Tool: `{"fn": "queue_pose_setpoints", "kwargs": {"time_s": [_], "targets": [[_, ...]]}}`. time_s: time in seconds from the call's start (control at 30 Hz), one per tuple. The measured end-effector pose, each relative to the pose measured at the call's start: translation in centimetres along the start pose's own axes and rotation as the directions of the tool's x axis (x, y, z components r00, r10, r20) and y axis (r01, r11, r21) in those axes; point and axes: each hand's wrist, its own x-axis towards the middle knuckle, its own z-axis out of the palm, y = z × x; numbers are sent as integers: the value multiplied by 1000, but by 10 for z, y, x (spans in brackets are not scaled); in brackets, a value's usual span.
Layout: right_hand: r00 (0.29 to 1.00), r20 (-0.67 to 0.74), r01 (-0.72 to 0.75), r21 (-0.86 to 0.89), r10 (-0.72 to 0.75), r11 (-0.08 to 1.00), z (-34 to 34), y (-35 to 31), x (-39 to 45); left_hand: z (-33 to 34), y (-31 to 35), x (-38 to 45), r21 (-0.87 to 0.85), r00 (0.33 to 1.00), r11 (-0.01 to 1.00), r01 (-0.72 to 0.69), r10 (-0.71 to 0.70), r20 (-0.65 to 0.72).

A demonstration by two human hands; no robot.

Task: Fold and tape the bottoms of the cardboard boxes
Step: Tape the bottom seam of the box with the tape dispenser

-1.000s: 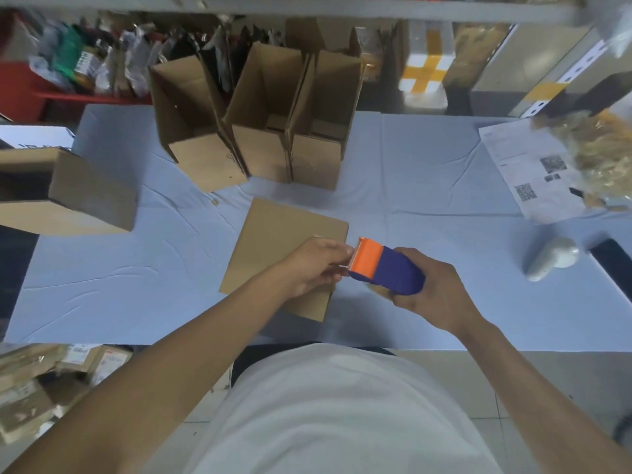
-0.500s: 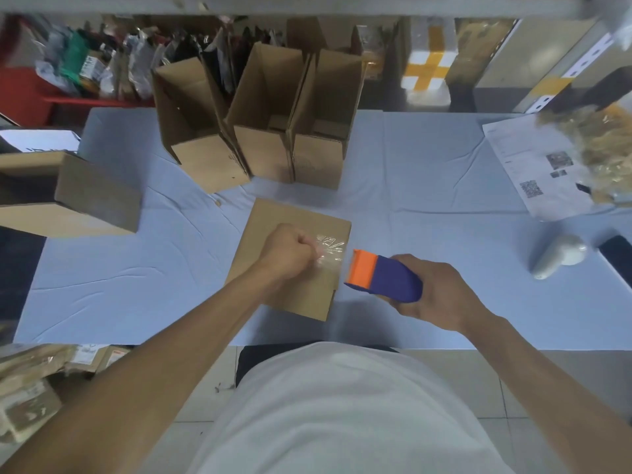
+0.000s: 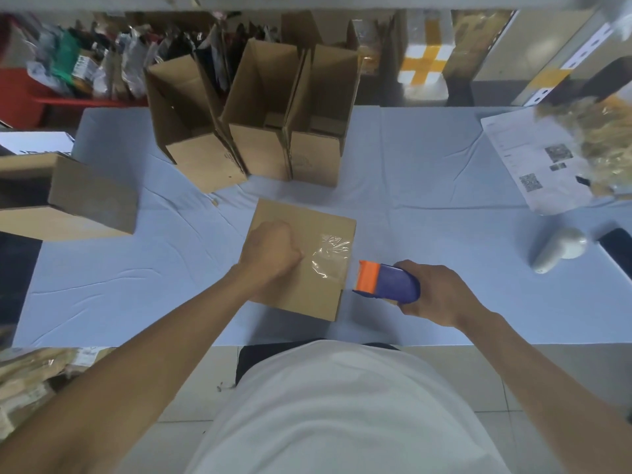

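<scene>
My left hand (image 3: pixel 272 254) pinches clear tape (image 3: pixel 330 256) down on the box (image 3: pixel 307 292) so it sticks, while my right hand (image 3: pixel 434 295) grips the dispenser (image 3: pixel 386 280) beside the box.

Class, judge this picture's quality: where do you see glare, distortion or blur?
Head view: glare glints off the tape on the box; wide-angle distortion bends the table edges; corners smear; light dim, bluish.

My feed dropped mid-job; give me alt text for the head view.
A left hand pulls clear tape across a brown cardboard box on the blue table; the right hand grips an orange-and-purple tape dispenser beside it.
</scene>
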Motion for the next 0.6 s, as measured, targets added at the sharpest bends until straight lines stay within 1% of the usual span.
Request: {"fn": "queue_pose_setpoints", "kwargs": {"time_s": [0.07, 0.1, 0.17, 0.2, 0.27, 0.3, 0.33, 0.4, 0.43, 0.47, 0.5, 0.53, 0.6], "targets": [[1000, 20, 8, -39, -7, 999, -1, -4, 4, -4, 4, -1, 160, 983, 972, -171, 180, -40], [999, 31, 11, -55, -10, 998, -1, -7, 6, -3, 9, -2, 181, 955, 942, -282, 294, -40], [999, 50, 9, -69, -6, 998, -1, -9, 9, 2, 22, -5, 109, 864, 859, -500, 504, -3], [998, 57, 5, -77, 0, 997, -2, -10, 10, 6, 28, -7, 62, 815, 813, -580, 579, 30], [998, 69, 3, -97, 4, 995, -4, -12, 11, 14, 37, -10, 21, 743, 743, -668, 666, 75], [997, 81, 7, -102, 1, 995, -5, -15, 11, 19, 38, -9, 25, 723, 724, -690, 686, 77], [995, 99, 6, -109, 5, 994, -6, -18, 12, 22, 37, -7, 38, 719, 718, -695, 691, 77], [990, 126, -41, -148, 60, 988, -5, -27, 17, 27, 35, -5, 37, 726, 725, -687, 684, 75], [983, 148, -81, -189, 109, 979, -5, -32, 19, 27, 33, -4, 2, 741, 744, -668, 666, 84], [972, 177, -109, -235, 152, 966, -3, -36, 22, 26, 32, -4, -48, 768, 776, -630, 630, 112], [963, 201, -121, -265, 178, 957, -2, -37, 23, 27, 31, -3, -60, 778, 792, -607, 608, 159], [959, 209, -133, -260, 190, 957, -1, -36, 24, 28, 32, -3, -26, 776, 795, -606, 598, 203], [965, 176, -160, -185, 192, 970, -6, -30, 23, 31, 37, -7, 7, 789, 815, -579, 558, 257]]}}
